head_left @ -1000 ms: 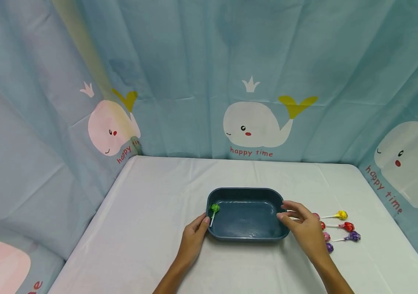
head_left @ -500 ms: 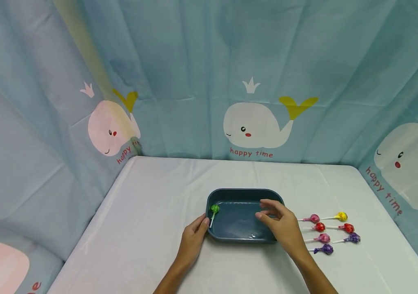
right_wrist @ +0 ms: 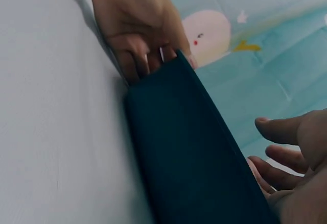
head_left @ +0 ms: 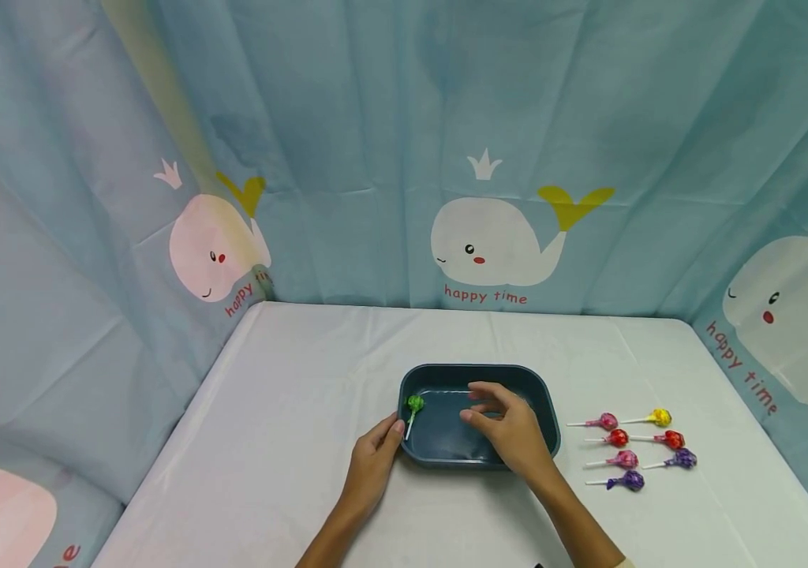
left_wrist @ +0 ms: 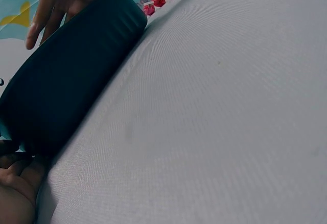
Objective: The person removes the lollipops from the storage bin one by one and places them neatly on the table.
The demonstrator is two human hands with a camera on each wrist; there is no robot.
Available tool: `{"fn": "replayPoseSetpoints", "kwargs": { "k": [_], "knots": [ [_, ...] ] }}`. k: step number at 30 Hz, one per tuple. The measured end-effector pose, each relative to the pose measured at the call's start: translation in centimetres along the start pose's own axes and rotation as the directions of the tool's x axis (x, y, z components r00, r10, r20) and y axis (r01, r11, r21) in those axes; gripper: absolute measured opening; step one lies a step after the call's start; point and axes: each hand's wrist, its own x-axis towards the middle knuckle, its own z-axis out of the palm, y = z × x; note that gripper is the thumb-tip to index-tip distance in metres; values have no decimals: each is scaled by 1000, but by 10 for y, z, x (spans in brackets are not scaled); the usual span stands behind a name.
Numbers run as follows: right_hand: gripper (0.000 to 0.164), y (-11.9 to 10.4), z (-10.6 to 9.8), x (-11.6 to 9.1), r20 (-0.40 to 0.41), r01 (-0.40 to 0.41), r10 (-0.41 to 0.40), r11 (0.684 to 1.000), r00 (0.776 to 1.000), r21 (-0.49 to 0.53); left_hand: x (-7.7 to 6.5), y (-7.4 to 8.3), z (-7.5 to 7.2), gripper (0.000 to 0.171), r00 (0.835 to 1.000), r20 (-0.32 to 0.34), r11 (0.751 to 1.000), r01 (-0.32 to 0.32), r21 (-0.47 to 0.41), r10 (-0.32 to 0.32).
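Note:
A dark blue-green tray (head_left: 439,450) sits on the white-covered table. Inside it, against the left wall, lies a green lollipop (head_left: 414,403) with its white stick toward the front. My left hand (head_left: 374,465) holds the tray's left side, thumb at the rim and fingers along the outer wall. Over the tray's right half hovers my right hand (head_left: 513,432); its thumb and fingers are apart with nothing visible between them. In the right wrist view, the spread fingers of the right hand (right_wrist: 301,157) show beside the tray wall (right_wrist: 189,147).
To the right of the tray lie several wrapped lollipops in two rows, among them a yellow one (head_left: 662,418), a red one (head_left: 674,440) and a purple one (head_left: 633,481). A whale-print curtain (head_left: 347,158) surrounds the table (head_left: 269,473).
My right hand has moved left from the tray's right rim to over its inside, uncovering the nearer row of lollipops. The left hand, tray and green lollipop have stayed put.

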Motion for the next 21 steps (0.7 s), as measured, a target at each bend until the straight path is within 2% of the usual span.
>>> {"fn": "replayPoseSetpoints", "kwargs": {
  "k": [7, 21],
  "knots": [
    [47, -3, 15, 9, 30, -46, 46, 999, 998, -10, 0, 0, 0, 56, 1000, 5, 1000, -10, -5, 10],
    [44, -1, 36, 30, 110, -44, 50, 998, 993, -54, 1, 0, 0, 54, 1000, 25, 1000, 11, -28, -10]
  ]
}}
